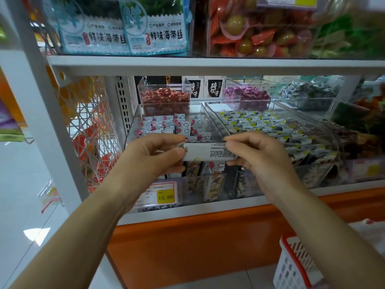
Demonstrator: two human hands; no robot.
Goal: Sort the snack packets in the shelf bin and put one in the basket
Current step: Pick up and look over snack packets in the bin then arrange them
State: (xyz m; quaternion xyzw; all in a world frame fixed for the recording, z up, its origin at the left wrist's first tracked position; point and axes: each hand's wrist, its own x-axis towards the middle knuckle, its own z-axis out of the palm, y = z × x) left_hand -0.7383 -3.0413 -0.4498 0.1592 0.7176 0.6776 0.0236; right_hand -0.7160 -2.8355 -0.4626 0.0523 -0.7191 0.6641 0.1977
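Note:
A clear plastic shelf bin [133, 124] on the middle shelf holds rows of small white snack packets [166, 126] printed with red balloons and clouds. Both hands hold one white snack packet [206, 152] level in front of the bin's near edge, its printed back facing me. My left hand [155, 155] pinches its left end and my right hand [250, 152] pinches its right end. A white basket [289, 265] with a red rim stands on the floor at the lower right, partly hidden by my right forearm.
Another clear bin [270, 126] of yellow-and-black packets sits right of the first. Smaller bins of red [164, 94] and purple [245, 94] sweets stand behind. A yellow price tag [165, 197] hangs below. The upper shelf [208, 63] carries seaweed bags. An orange-white rack [89, 130] hangs left.

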